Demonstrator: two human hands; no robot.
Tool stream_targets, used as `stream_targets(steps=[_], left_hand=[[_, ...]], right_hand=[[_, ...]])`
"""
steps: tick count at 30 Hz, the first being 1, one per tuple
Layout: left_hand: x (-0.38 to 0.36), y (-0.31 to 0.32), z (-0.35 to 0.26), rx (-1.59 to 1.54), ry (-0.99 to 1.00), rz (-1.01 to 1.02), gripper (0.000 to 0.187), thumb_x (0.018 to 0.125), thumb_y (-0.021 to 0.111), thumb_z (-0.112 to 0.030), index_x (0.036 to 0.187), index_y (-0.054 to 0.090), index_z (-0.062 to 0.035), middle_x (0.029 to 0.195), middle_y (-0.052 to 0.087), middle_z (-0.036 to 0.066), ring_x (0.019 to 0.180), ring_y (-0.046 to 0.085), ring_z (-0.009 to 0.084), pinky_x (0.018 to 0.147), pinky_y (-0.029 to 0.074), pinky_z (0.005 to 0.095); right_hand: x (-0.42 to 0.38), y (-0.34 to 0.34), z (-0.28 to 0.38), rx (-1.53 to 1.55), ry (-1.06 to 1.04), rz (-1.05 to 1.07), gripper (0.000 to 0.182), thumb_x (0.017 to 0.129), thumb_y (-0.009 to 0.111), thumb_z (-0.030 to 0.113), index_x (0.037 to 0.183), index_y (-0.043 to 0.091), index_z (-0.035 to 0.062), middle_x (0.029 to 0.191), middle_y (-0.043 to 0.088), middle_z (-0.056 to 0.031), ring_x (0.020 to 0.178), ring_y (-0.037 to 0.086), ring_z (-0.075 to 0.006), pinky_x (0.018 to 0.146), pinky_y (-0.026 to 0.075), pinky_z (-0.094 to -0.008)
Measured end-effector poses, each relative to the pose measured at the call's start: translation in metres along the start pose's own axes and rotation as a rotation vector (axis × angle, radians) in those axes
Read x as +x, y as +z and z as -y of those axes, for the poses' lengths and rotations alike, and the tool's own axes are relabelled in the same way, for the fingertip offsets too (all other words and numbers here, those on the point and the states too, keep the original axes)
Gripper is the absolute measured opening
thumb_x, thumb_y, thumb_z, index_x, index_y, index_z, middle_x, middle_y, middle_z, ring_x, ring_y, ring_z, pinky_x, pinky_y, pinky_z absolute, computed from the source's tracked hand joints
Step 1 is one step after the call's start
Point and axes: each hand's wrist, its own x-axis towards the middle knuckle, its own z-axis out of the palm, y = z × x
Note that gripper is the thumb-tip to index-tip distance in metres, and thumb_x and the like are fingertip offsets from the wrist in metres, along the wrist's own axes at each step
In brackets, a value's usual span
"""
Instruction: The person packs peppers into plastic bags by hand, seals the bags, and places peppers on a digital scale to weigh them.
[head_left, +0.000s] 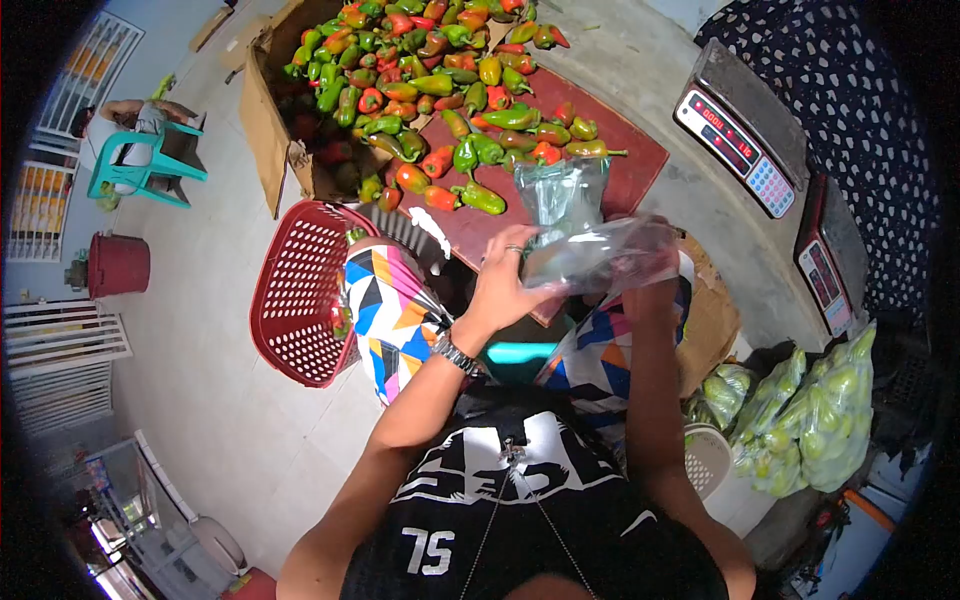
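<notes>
A clear plastic bag is stretched between my two hands above my lap. My left hand, with a ring and a wrist watch, has its thumb and fingers on the bag's left end. My right hand is at the bag's right end, its fingers partly hidden behind the shiny plastic. Beyond the hands, another clear bag lies at the near edge of the red board. Red, green and orange peppers are heaped on the board and spill from a cardboard box.
A red perforated basket stands beside my left leg. Two digital scales are at the right, above bags of green produce. A person sits on a teal chair at the far left, near a red bucket.
</notes>
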Motion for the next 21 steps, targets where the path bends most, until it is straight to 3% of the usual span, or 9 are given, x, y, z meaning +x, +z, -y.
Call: stream_targets(steps=[2,5,8,11,14,17,18,20,21], left_hand=[[0.002,-0.014,-0.008,-0.061,0.025,-0.068,0.081,0.071,0.090,-0.025,0.139,0.052,-0.0047,0.136,0.055,0.019,0.129,0.054,0.0384,0.110,0.044,0.0446],[-0.002,-0.021,-0.017,-0.067,0.092,-0.038,0.083,0.069,0.091,-0.023,0.140,0.051,-0.0046,0.139,0.054,0.019,0.128,0.055,0.0380,0.110,0.044,0.0449],[-0.006,-0.022,-0.031,-0.202,0.051,-0.080,0.087,0.068,0.091,-0.019,0.143,0.050,-0.0049,0.147,0.052,0.018,0.134,0.053,0.0371,0.112,0.043,0.0450],[0.000,-0.029,-0.041,-0.211,0.124,-0.159,0.086,0.063,0.090,-0.013,0.141,0.055,-0.0063,0.146,0.052,0.019,0.132,0.054,0.0399,0.110,0.045,0.0442],[0.015,-0.058,-0.068,-0.178,0.251,-0.205,0.080,0.065,0.088,-0.006,0.138,0.056,-0.0060,0.138,0.061,0.017,0.127,0.060,0.0348,0.108,0.048,0.0448],[0.026,-0.074,-0.084,-0.067,0.307,-0.012,0.069,0.067,0.084,-0.003,0.132,0.061,-0.0049,0.133,0.064,0.017,0.122,0.062,0.0367,0.104,0.050,0.0452],[0.029,-0.075,-0.082,-0.075,0.290,0.051,0.054,0.071,0.077,0.000,0.124,0.067,-0.0051,0.120,0.070,0.016,0.110,0.067,0.0372,0.097,0.054,0.0439],[0.036,-0.081,-0.070,-0.089,0.224,0.158,0.045,0.073,0.073,0.001,0.118,0.070,-0.0050,0.111,0.072,0.016,0.102,0.070,0.0357,0.092,0.055,0.0422],[0.042,-0.085,-0.063,-0.097,0.195,0.213,0.041,0.075,0.072,0.001,0.115,0.072,-0.0049,0.107,0.073,0.016,0.099,0.071,0.0350,0.090,0.056,0.0413]], right_hand=[[-0.002,0.013,0.011,-0.913,-0.149,0.111,0.020,0.093,0.063,0.004,0.112,0.062,0.0036,0.101,0.069,-0.0100,0.095,0.068,-0.0255,0.087,0.054,-0.0353],[-0.019,0.046,0.038,-1.048,-0.213,0.134,0.024,0.086,0.061,-0.005,0.108,0.063,0.0031,0.099,0.068,-0.0127,0.094,0.068,-0.0258,0.085,0.054,-0.0362],[-0.023,0.048,0.040,-0.570,-0.130,0.106,0.025,0.081,0.059,-0.007,0.103,0.064,0.0032,0.096,0.067,-0.0131,0.091,0.068,-0.0272,0.083,0.053,-0.0365],[-0.020,0.046,0.051,-0.833,-0.212,0.300,0.025,0.078,0.060,-0.007,0.100,0.065,0.0027,0.094,0.067,-0.0122,0.089,0.067,-0.0288,0.080,0.053,-0.0359],[-0.020,0.046,0.051,-0.883,-0.252,0.400,0.023,0.078,0.064,-0.004,0.099,0.066,0.0033,0.093,0.067,-0.0106,0.087,0.067,-0.0286,0.078,0.053,-0.0348],[-0.022,0.060,0.058,-0.908,-0.212,0.469,0.017,0.083,0.069,0.002,0.100,0.067,0.0041,0.092,0.066,-0.0110,0.090,0.068,-0.0275,0.075,0.053,-0.0353],[-0.021,0.060,0.055,-0.862,-0.223,0.456,0.016,0.084,0.070,0.005,0.100,0.067,0.0041,0.093,0.067,-0.0106,0.090,0.068,-0.0268,0.074,0.052,-0.0349],[-0.015,0.057,0.040,-0.774,-0.250,0.429,0.014,0.088,0.073,0.011,0.100,0.068,0.0042,0.093,0.068,-0.0098,0.090,0.068,-0.0254,0.072,0.052,-0.0340],[-0.006,0.049,0.019,-0.504,-0.070,0.229,0.015,0.090,0.073,0.014,0.101,0.069,0.0038,0.093,0.068,-0.0085,0.089,0.068,-0.0239,0.072,0.052,-0.0332]])
